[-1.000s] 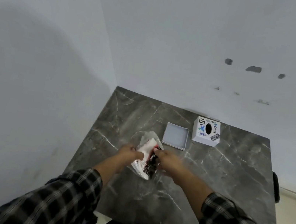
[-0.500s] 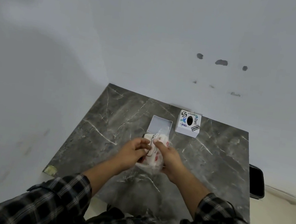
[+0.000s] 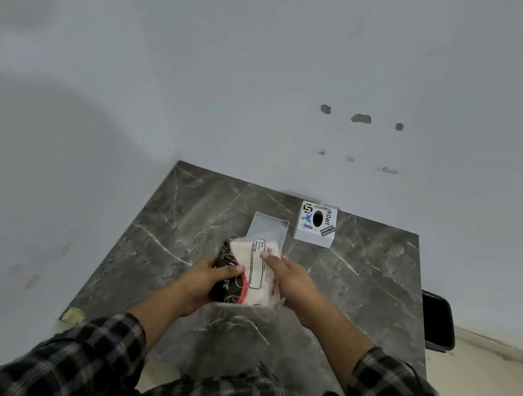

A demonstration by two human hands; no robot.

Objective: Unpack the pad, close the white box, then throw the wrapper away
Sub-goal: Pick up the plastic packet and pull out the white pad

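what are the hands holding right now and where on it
Both hold the wrapped pad: left hand grips its left edge, right hand its right side.

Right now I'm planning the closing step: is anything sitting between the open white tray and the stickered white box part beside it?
Nothing visible does. The open tray and the stickered box part sit apart on bare table; both hands hold the wrapped pad nearer.

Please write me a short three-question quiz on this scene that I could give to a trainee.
1. True or false: both hands hold the wrapped pad.
2. The open white box lies: A) left of the stickered box; B) on top of it; C) on the floor.
3. Fill in: the table top looks like dark ____.

Key: 1 true; 2 A; 3 marble.
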